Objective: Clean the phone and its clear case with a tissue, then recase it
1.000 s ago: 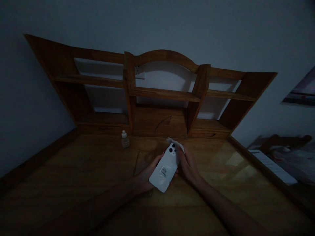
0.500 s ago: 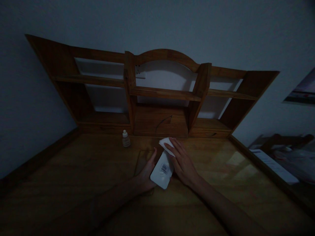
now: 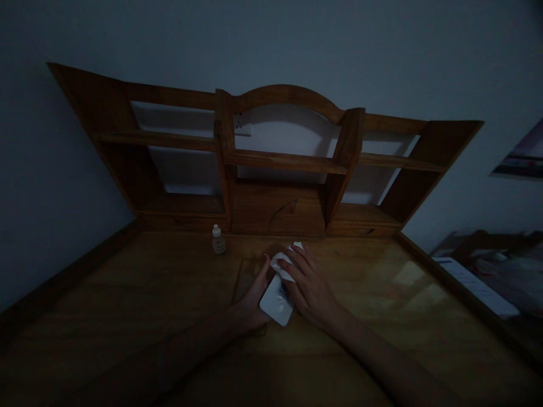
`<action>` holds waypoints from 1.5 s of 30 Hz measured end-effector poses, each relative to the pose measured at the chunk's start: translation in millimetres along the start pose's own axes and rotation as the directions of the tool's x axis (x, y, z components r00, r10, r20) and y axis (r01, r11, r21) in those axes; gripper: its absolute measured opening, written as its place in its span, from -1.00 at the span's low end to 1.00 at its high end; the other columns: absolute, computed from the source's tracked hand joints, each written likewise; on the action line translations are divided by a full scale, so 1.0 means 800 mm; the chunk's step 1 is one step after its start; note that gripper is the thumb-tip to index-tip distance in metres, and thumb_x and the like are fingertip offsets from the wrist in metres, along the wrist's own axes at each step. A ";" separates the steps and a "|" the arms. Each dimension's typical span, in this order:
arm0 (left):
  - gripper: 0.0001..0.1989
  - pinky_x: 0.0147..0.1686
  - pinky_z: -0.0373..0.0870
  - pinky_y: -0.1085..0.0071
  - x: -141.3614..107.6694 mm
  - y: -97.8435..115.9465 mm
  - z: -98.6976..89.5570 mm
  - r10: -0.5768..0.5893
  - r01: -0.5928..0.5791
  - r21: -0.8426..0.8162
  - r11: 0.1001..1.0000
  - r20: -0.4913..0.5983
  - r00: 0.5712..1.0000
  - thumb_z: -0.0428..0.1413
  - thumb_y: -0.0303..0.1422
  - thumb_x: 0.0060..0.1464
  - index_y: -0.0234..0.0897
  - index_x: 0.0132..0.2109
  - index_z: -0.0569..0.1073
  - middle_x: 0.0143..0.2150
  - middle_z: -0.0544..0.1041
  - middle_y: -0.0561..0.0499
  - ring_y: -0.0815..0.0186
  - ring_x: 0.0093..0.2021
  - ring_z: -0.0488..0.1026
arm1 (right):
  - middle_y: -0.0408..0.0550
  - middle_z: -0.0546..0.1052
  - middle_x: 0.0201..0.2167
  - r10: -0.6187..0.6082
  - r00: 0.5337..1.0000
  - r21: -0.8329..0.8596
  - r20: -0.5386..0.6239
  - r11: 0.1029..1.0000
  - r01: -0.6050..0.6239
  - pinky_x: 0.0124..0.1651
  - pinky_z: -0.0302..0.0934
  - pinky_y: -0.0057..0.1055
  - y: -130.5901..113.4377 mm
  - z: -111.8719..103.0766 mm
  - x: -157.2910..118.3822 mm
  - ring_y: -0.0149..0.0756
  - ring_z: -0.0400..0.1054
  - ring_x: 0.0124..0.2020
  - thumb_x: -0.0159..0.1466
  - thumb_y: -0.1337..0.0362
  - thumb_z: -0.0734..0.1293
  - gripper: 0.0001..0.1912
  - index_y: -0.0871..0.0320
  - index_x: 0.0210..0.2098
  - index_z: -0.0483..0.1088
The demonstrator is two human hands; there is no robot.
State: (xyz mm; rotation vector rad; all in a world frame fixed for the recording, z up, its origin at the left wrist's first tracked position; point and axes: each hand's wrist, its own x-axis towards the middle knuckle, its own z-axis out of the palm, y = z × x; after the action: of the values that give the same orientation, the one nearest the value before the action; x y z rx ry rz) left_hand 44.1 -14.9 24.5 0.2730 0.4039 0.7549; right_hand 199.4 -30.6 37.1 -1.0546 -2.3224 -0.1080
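Note:
Tilted above the desk is a white flat case with rounded corners, its far part covered. Along its left edge my left hand grips it, thumb raised, most fingers hidden beneath. A folded white tissue lies under the fingers of my right hand, pressed on the upper face of the case. The small label on that face is mostly behind my right fingers. Under my left hand, a thin flat dark-edged rectangle lies on the desk; its kind is unclear.
A small clear dropper bottle with a white cap stands upright at the back left of the wooden desk. Behind it rises a wooden shelf unit against the wall. Beyond the right edge are white papers and a chair back.
My right hand has slid the tissue down along the case toward me, covering the label that showed before. My left hand has stayed nearly in place.

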 end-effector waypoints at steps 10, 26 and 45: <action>-0.56 -0.49 0.30 0.56 0.005 0.003 -0.012 -0.056 0.051 -0.119 0.992 -0.040 0.998 -0.02 0.02 0.17 -0.31 -0.23 0.42 -0.50 0.45 0.06 0.43 -0.55 0.42 | 0.09 0.24 0.20 -0.083 0.996 0.065 0.039 0.995 0.080 0.34 -0.20 0.12 -0.013 0.000 -0.001 -0.06 -0.03 0.29 0.31 0.33 0.19 -0.57 0.16 0.17 0.24; -0.33 -0.14 0.37 0.27 0.006 0.001 -0.019 -0.126 0.122 0.069 0.990 0.057 0.990 -0.09 0.15 0.11 -0.37 0.01 0.43 -0.27 0.57 -0.15 0.12 -0.19 0.52 | 0.05 -0.07 0.38 0.095 0.995 -0.129 0.008 0.987 -0.093 0.36 -0.26 0.09 0.015 0.002 0.000 -0.07 -0.32 0.39 0.34 0.36 0.13 -0.46 0.16 0.30 0.05; -0.54 -0.46 0.33 0.48 0.008 0.002 -0.021 -0.067 0.067 -0.055 0.996 0.006 0.998 0.02 0.03 0.13 -0.32 -0.20 0.43 -0.51 0.46 0.04 0.33 -0.52 0.46 | 0.14 0.25 0.19 -0.155 0.978 0.060 0.143 0.987 0.148 0.36 -0.28 0.10 -0.008 -0.006 -0.001 -0.06 -0.05 0.31 0.28 0.31 0.22 -0.54 0.20 0.17 0.22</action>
State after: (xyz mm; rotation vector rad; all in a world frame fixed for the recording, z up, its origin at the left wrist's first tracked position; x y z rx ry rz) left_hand 39.9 -7.4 8.6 0.2078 0.3861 0.6988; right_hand 197.8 -36.7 41.9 -0.8869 -2.5240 -0.0322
